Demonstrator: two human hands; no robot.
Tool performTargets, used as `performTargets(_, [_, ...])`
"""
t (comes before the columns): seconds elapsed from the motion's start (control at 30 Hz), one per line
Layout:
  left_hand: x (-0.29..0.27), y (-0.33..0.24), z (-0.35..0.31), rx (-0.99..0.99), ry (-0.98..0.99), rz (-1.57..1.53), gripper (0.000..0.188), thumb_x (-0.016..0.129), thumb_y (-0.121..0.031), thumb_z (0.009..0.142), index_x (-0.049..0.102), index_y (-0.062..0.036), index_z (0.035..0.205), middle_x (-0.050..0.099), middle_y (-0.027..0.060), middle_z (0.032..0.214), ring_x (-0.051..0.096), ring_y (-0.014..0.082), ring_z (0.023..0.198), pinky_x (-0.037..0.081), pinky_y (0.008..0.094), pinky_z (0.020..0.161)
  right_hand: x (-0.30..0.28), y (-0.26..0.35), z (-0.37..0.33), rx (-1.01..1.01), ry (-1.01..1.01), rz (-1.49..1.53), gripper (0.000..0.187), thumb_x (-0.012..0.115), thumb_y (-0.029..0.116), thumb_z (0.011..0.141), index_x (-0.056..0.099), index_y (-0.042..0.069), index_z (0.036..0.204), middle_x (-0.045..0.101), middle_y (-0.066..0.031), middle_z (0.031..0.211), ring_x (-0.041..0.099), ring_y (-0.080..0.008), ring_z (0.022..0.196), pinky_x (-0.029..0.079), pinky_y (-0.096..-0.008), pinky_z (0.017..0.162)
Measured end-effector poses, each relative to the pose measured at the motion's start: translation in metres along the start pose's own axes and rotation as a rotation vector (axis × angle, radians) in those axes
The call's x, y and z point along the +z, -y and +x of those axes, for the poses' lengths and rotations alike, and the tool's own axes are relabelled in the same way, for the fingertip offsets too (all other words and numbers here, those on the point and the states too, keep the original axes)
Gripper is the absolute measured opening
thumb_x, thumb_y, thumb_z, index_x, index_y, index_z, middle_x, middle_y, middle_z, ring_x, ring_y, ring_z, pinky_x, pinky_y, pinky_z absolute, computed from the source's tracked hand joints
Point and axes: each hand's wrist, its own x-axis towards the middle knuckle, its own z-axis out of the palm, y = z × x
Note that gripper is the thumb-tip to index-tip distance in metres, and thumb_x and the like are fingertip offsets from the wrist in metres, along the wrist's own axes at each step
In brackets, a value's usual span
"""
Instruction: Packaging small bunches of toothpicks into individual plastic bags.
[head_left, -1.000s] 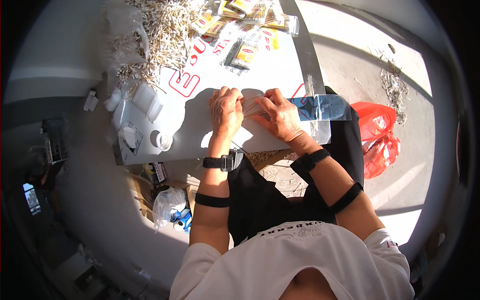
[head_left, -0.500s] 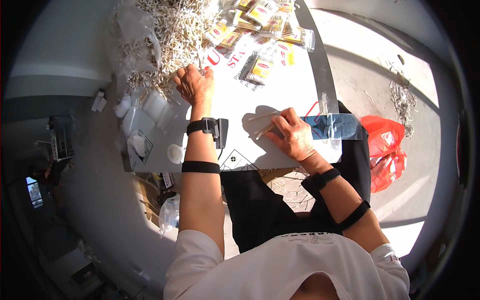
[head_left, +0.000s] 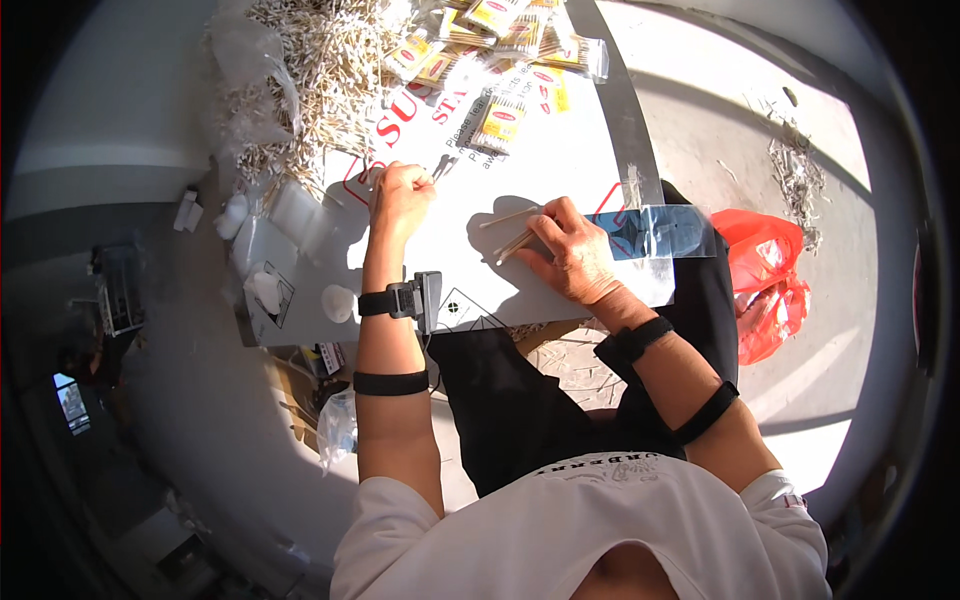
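Head view: your right hand [head_left: 574,250] is closed on a few cotton swabs [head_left: 516,246], pinched between thumb and fingers over the white board [head_left: 570,160], their long axes running roughly crosswise with the free ends toward your left. Your left hand [head_left: 402,198] sits farther out and left of those ends, apart from them and nearer the loose swab pile [head_left: 335,90]; its forearm reaches nearly straight ahead, fingers curled, and I cannot tell whether they grip anything.
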Motion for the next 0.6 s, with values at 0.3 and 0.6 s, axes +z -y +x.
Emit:
performTargets(0.3, [0.001, -0.004, 0.003, 0.099, -0.255, 0.120, 0.007, 0.066, -0.010, 0.074, 0.065, -0.0048, 0.079, 0.064, 0.0168, 0.082, 0.060, 0.0363, 0.086, 0.047, 0.0438, 0.079, 0.002, 0.001, -0.002, -0.005, 0.002, -0.008, 0.039, 0.079, 0.020, 0.070, 0.060, 0.006, 0.101, 0.053, -0.0101, 0.099, 0.063, -0.0270, 0.081, 0.055, -0.0357, 0.068])
performTargets(0.6, [0.028, -0.033, -0.032, 0.117, -0.264, 0.078, 0.007, 0.065, -0.004, 0.074, 0.059, -0.0035, 0.079, 0.059, 0.0155, 0.080, 0.057, 0.0354, 0.086, 0.045, 0.0449, 0.080, 0.001, 0.001, -0.001, -0.006, 0.004, 0.002, 0.038, 0.079, 0.019, 0.070, 0.060, 0.007, 0.102, 0.053, -0.0103, 0.099, 0.064, -0.0277, 0.081, 0.055, -0.0358, 0.068])
